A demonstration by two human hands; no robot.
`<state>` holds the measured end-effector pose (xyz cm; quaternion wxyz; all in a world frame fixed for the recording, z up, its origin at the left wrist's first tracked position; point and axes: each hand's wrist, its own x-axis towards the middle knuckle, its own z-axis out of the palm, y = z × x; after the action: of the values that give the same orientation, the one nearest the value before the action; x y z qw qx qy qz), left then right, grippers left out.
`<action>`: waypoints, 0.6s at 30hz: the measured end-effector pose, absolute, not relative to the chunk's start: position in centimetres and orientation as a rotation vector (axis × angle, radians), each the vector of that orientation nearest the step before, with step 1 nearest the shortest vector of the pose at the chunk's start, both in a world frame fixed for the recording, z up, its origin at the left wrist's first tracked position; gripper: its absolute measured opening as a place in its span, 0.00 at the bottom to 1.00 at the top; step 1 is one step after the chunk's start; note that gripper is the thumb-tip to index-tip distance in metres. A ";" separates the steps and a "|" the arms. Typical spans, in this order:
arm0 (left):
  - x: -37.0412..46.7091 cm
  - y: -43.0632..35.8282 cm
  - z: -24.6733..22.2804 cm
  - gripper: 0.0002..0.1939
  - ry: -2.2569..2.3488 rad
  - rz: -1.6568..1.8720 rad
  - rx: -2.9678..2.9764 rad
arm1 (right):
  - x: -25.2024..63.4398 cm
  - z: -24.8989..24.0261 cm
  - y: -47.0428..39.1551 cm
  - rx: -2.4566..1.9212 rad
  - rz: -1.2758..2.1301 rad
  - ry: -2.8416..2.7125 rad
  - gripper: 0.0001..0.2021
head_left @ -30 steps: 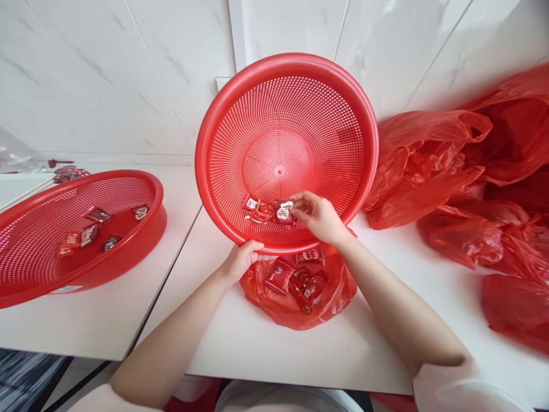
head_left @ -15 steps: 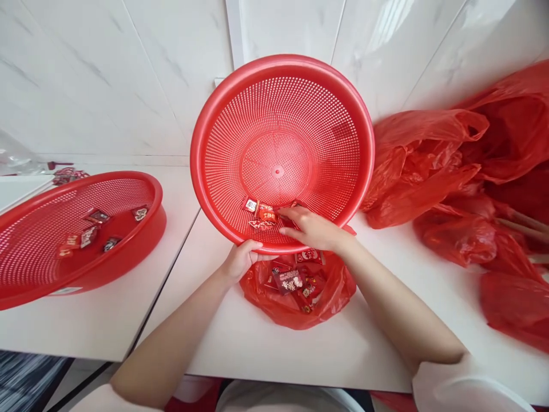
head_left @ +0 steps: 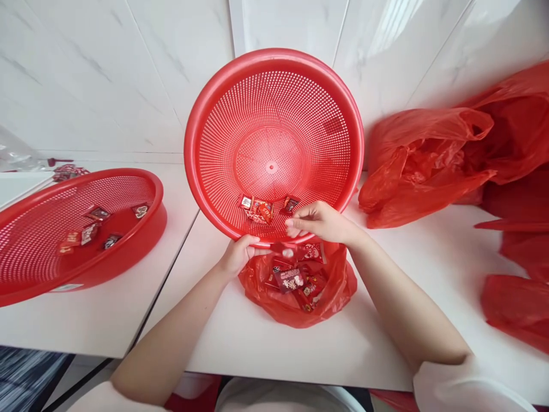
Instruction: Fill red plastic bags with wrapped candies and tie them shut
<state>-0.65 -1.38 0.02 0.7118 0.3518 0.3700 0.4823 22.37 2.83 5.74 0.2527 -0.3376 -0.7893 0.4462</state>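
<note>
A large red mesh basket [head_left: 271, 129] is tilted toward me, with several small wrapped packets [head_left: 259, 210] lying along its lower side. My left hand [head_left: 241, 254] grips the basket's near rim, thumb on top. Over the lower right of the rim, my right hand [head_left: 315, 222] has its fingers curled together; whether they hold anything is too unclear to tell. One dark red packet [head_left: 290, 204] lies just beyond its fingertips. Directly below the rim, an open red plastic bag [head_left: 295, 315] holds several red and dark packets, and a small blurred item [head_left: 288, 252] shows above them.
At the left, a second red basket [head_left: 146, 246] leans with several packets inside. Crumpled red plastic bags [head_left: 412, 171] are piled on the right side of the white table [head_left: 266, 355]. A tiled wall [head_left: 107, 74] stands behind.
My right hand has drawn back from the packets toward the near rim, and its fingers have curled. The basket has shifted slightly left and up. The small blurred item now shows above the bag.
</note>
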 end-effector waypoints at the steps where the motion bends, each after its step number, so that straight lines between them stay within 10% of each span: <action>1: -0.7 -1.4 0.0 0.17 0.818 1.068 0.789 | 22.3 5.8 2.8 -0.924 1.211 -2.142 0.17; 9: -0.8 -1.6 -0.1 0.17 0.817 1.036 0.821 | 21.8 3.6 4.1 -1.191 0.298 -2.305 0.18; 18: -0.9 -1.3 -0.1 0.16 0.840 1.096 0.821 | 22.2 4.9 3.2 -0.953 0.659 -2.478 0.15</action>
<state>-0.86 -1.31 -0.08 0.6943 0.3679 0.3764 0.4909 22.21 3.22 4.91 0.2018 -0.3412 -0.8872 0.2360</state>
